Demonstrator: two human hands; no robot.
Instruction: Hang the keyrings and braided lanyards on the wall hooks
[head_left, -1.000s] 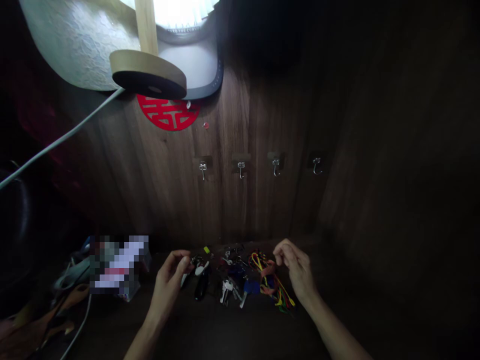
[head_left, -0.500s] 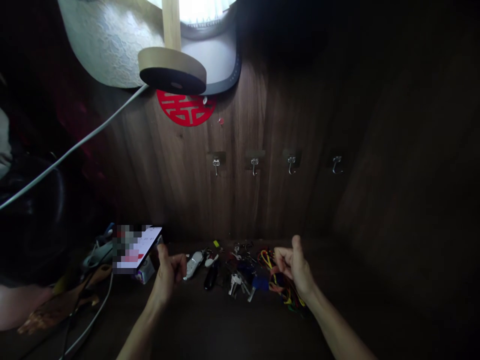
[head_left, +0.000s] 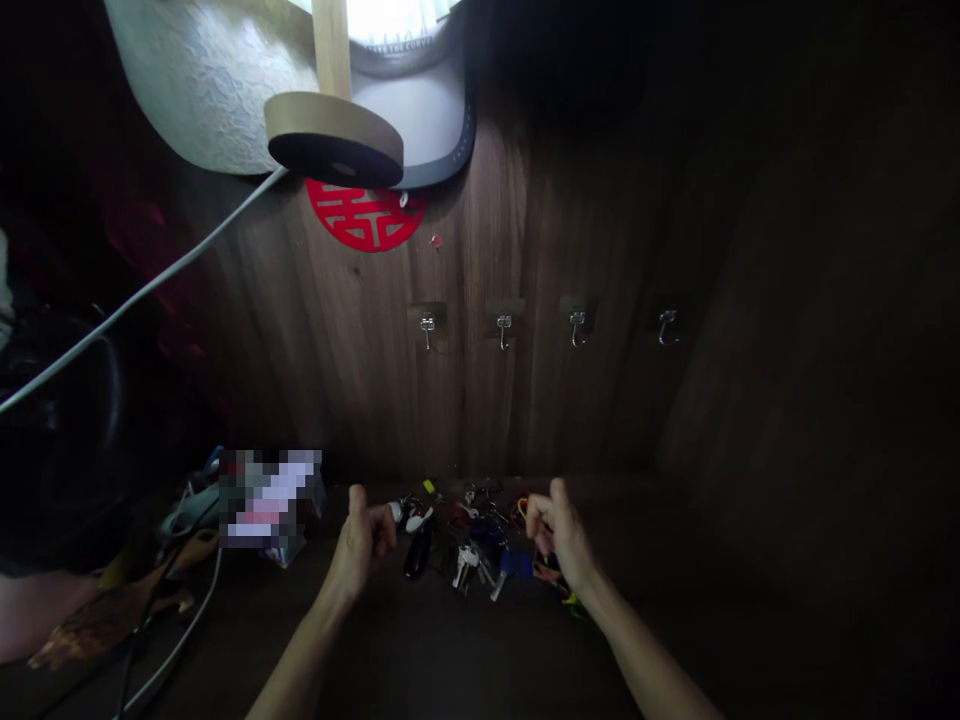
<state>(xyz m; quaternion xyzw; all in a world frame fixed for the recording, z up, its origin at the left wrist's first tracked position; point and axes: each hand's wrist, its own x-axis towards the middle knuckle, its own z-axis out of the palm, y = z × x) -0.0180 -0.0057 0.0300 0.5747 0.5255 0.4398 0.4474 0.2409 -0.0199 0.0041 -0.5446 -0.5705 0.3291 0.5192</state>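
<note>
My left hand [head_left: 364,540] hovers at the left end of a pile of keys, thumb raised and fingers loosely bent, with nothing in it. It covers most of a pale remote-like fob. My right hand [head_left: 559,540] has the same half-open pose at the right end, in front of yellow and red cords [head_left: 574,603], and it too is empty. Between the hands lie a bunch of silver keys [head_left: 466,563], a black fob [head_left: 417,553], a white tag [head_left: 420,519], a blue tag [head_left: 517,564] and a small yellow-green piece [head_left: 429,487].
On the wood-grain back panel are several metal hooks [head_left: 503,330], a red cut-out ornament [head_left: 367,220] and caps [head_left: 431,110]. A round lamp base [head_left: 334,140] with a white cable [head_left: 172,270] hangs in front. At left are a blurred-out phone [head_left: 270,500], a small box [head_left: 289,548] and a wooden comb-like item [head_left: 112,605].
Both hands have moved inward towards each other. The left hand now covers most of the pale fob, and the right hand covers more of the cords. The view has shifted slightly.
</note>
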